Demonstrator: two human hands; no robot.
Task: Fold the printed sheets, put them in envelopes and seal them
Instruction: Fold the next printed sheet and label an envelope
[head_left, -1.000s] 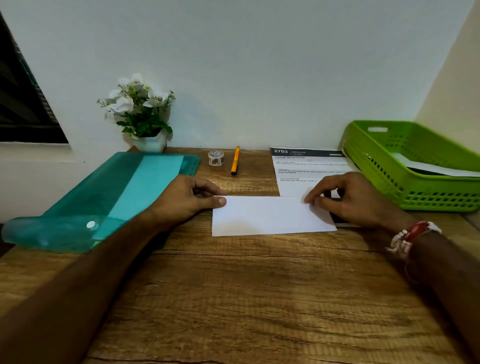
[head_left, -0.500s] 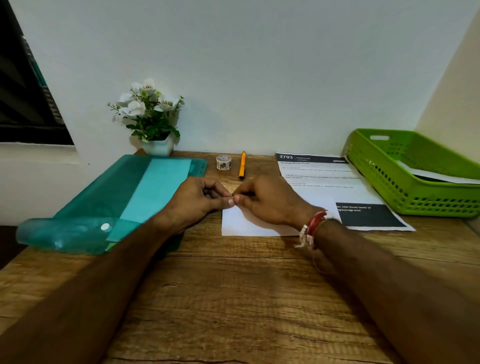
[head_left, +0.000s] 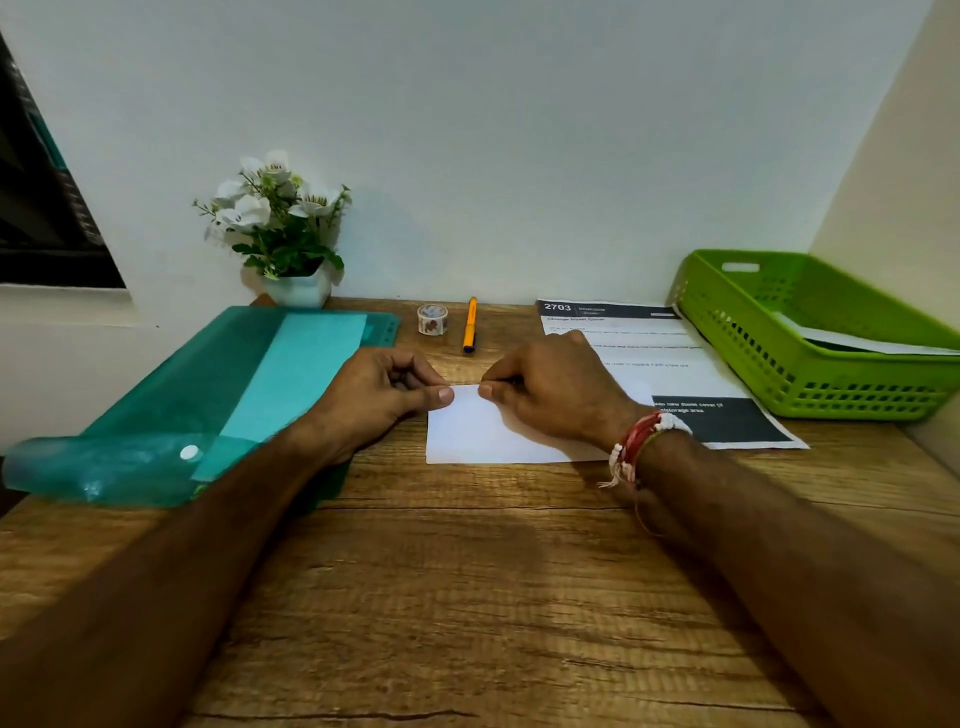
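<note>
A folded white sheet (head_left: 478, 436) lies flat on the wooden desk (head_left: 467, 597) in the middle. My left hand (head_left: 374, 395) pinches its top left corner with thumb and fingers. My right hand (head_left: 550, 395) lies across the sheet, fingertips pressing along the top fold close to the left thumb. A flat printed sheet (head_left: 675, 364) with dark bands lies behind and to the right, partly under my right hand. A white envelope or paper (head_left: 852, 340) rests inside the green basket (head_left: 810, 374).
A teal plastic folder (head_left: 208, 405) lies open at the left. A small tape roll (head_left: 432, 318) and an orange pen (head_left: 470, 325) sit near the back wall. A white pot of flowers (head_left: 291, 234) stands at the back left.
My right hand slid from the sheet's right end leftward along the top fold to meet the left thumb. The left hand kept its hold on the corner. The view shifted slightly.
</note>
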